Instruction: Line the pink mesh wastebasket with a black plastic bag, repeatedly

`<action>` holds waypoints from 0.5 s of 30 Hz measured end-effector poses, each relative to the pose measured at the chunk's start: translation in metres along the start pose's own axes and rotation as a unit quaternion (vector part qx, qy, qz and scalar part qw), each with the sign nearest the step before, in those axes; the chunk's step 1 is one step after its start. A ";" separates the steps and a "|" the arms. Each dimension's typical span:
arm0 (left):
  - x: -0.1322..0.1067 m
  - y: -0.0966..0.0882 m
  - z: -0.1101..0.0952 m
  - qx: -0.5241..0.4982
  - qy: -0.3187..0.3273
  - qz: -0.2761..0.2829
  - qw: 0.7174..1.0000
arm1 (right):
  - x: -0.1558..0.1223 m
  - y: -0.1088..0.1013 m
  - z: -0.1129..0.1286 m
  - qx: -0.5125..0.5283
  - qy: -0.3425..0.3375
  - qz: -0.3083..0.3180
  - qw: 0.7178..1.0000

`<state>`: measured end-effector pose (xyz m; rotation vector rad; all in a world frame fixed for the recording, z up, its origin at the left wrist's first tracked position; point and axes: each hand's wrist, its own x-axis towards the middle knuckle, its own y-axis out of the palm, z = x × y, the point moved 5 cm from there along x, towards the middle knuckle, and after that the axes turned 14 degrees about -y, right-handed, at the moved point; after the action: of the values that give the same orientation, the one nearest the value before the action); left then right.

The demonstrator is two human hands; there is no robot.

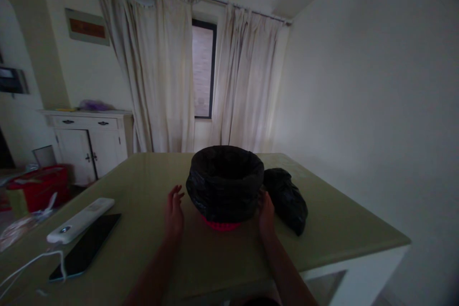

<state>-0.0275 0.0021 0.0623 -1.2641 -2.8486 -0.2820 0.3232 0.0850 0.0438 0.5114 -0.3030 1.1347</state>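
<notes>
A pink trash bin (222, 225) stands upright on the table, lined with a black trash bag (222, 196) folded down over its rim. Only the lower edge of the bin shows. Just left of it, my left hand (175, 210) is open, fingers apart, with a small gap to the bag. My right hand (266, 213) is at the bin's right side, close against the bag, its fingers loosely extended; whether it touches is hard to see. A bundled black plastic bag (287, 200) lies right behind that hand.
The green tabletop (150, 177) carries a dark phone (88, 246), a white power bank (81, 220) and a white cable (39, 256) at the left. Beyond stand a white cabinet (89, 138) and a red container (43, 181). A white wall (358, 105) runs along the right.
</notes>
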 end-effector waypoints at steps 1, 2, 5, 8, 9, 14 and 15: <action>0.006 0.000 -0.004 -0.013 -0.017 -0.002 1.000 | 0.007 -0.003 0.004 0.010 0.007 -0.017 1.000; 0.012 0.001 -0.009 -0.022 -0.033 0.004 0.999 | 0.017 -0.006 0.009 0.015 0.012 -0.029 0.999; 0.031 0.015 -0.037 -0.035 -0.049 0.048 0.997 | 0.054 -0.004 0.039 0.004 0.033 -0.033 0.999; 0.044 0.037 -0.073 -0.047 -0.034 0.087 0.994 | 0.087 0.021 0.082 -0.011 0.043 0.087 0.995; 0.045 0.046 -0.084 -0.036 -0.020 0.106 0.994 | 0.095 0.033 0.096 -0.015 0.035 0.150 0.988; 0.050 0.063 -0.111 0.070 0.011 0.103 0.992 | 0.120 0.064 0.142 -0.232 -0.100 0.305 0.918; 0.051 0.062 -0.114 0.081 0.022 0.095 0.992 | 0.124 0.066 0.146 -0.302 -0.127 0.307 0.894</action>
<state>-0.0233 0.0608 0.1888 -1.4603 -2.6284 -0.0730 0.3164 0.1259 0.2425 -0.0115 -1.0664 1.4929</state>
